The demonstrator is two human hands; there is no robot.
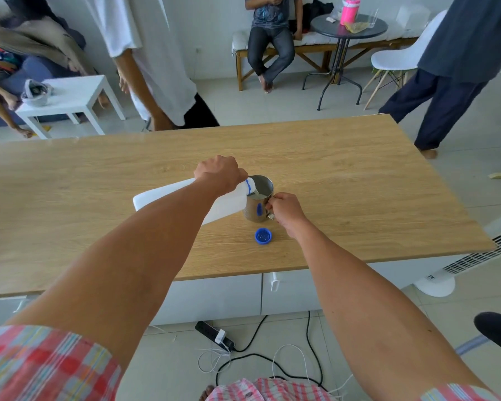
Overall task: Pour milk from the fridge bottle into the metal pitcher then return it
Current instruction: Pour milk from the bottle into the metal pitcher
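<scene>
Fingers of the left hand [219, 173] are wrapping tightly around the upper part of the milk bottle [185, 202], clenched over its shoulder just behind the neck, so that only the knuckles and the back of the hand are showing. That hand is holding the white bottle tipped far over, nearly lying flat, base pointing away from the metal pitcher [258, 199] and mouth hanging over the pitcher's rim. A thin white stream is running from the blue-ringed neck into the pitcher, where a pool of milk is sitting at the bottom. The left forearm is stretching forward from a checked sleeve [41, 363], wrist bent so the hand is sitting above the bottle.

The right hand [285, 211] is closing on the pitcher's handle, fingers curled in and pinching it at the side facing away from the bottle; how many fingers are passing through the handle cannot be told. The right arm is reaching in straight, wrist low over the wooden table [359, 183], steadying the pitcher, which is standing upright on the tabletop.

Just beside the pitcher, on its near side, the blue cap [263, 236] is lying on the table with its open side up, apart from both hands. The bottle's body is touching the pitcher's wall.
</scene>
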